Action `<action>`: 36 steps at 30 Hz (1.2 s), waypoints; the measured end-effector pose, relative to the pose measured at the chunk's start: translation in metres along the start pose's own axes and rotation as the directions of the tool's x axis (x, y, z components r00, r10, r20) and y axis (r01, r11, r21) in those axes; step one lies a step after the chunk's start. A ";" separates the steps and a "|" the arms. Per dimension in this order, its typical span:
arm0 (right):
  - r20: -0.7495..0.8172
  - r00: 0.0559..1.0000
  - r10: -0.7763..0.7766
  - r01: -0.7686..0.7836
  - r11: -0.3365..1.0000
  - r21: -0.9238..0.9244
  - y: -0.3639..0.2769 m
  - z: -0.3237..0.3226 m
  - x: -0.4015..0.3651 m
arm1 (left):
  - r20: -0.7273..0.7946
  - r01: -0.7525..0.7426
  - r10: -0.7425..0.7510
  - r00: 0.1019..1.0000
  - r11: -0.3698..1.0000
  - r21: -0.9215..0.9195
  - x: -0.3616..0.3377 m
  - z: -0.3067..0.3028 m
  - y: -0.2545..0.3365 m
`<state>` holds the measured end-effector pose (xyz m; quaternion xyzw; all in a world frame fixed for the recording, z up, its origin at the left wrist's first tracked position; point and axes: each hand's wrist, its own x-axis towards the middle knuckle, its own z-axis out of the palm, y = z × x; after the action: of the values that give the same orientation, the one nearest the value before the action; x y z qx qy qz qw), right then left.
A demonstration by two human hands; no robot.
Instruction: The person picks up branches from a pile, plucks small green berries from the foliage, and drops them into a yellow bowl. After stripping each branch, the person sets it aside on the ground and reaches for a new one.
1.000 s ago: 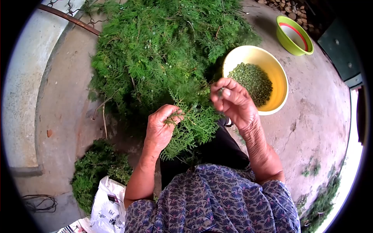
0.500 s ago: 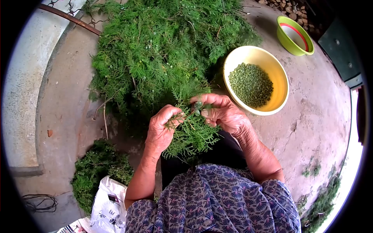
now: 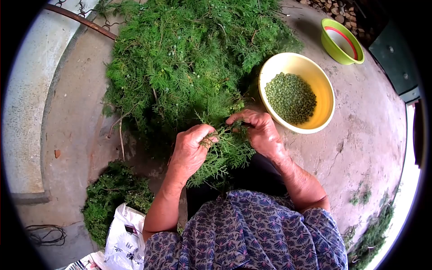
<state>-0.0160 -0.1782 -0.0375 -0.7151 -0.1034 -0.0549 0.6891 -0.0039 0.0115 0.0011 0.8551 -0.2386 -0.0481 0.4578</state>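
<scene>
My left hand (image 3: 193, 146) is closed around a leafy green conifer sprig (image 3: 220, 157), which hangs over my lap. At the sprig's right side is my right hand (image 3: 261, 132), its index finger stretched toward the twig and the other fingers curled in. Whatever those curled fingers hold is hidden. Just beyond both hands rises a big heap of conifer branches (image 3: 180, 67) dotted with small pale-green cones. To the right of the heap stands a yellow basin (image 3: 325, 105), partly filled with small round green cones (image 3: 290, 98).
A lime-green basin (image 3: 331, 49) with a red-rimmed white inside stands at the far right, near stacked firewood (image 3: 339, 11). A smaller branch pile (image 3: 112, 193) and a white printed sack (image 3: 123, 238) lie at left. Black cable (image 3: 47, 235) is coiled on the floor.
My right hand has shifted slightly right and turned, its fingers curling inward. The bluish-green cones seen at its fingertips are out of sight. My left hand keeps its hold, turned slightly.
</scene>
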 end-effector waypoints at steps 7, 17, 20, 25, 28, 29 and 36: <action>-0.051 0.983 -0.176 0.138 0.895 -0.425 -0.010 -0.003 -0.003 | 0.027 0.110 -0.108 0.994 0.990 -0.085 0.009 0.010 0.004; -0.429 0.839 -0.335 -0.075 0.709 -0.701 0.032 -0.124 0.015 | -0.023 0.322 -0.362 0.932 0.856 -0.404 0.008 -0.011 0.005; -0.423 0.814 -0.399 -0.276 0.375 -0.885 0.062 -0.197 0.011 | -0.093 0.374 -0.459 0.883 0.811 -0.449 0.006 -0.011 0.001; -0.559 0.773 -0.300 -0.418 0.421 -0.805 0.039 -0.200 0.005 | -0.154 0.321 -0.516 0.842 0.711 -0.626 0.008 -0.005 -0.004; -0.528 0.849 -0.001 -0.130 0.969 -0.211 -0.015 -0.102 -0.004 | -0.160 0.316 -0.532 0.831 0.690 -0.652 0.009 -0.004 -0.010; -0.414 0.910 -0.036 0.109 0.982 0.155 -0.015 -0.073 -0.014 | -0.171 0.302 -0.543 0.822 0.671 -0.677 0.010 -0.003 -0.009; -0.032 0.989 -0.143 0.139 0.985 -0.101 -0.012 0.031 -0.007 | -0.189 0.278 -0.582 0.791 0.617 -0.736 0.007 -0.003 -0.001</action>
<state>-0.0276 -0.1474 -0.0290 -0.7378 -0.1376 -0.1225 0.6494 0.0034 0.0108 0.0030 0.6510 0.1151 -0.0615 0.7478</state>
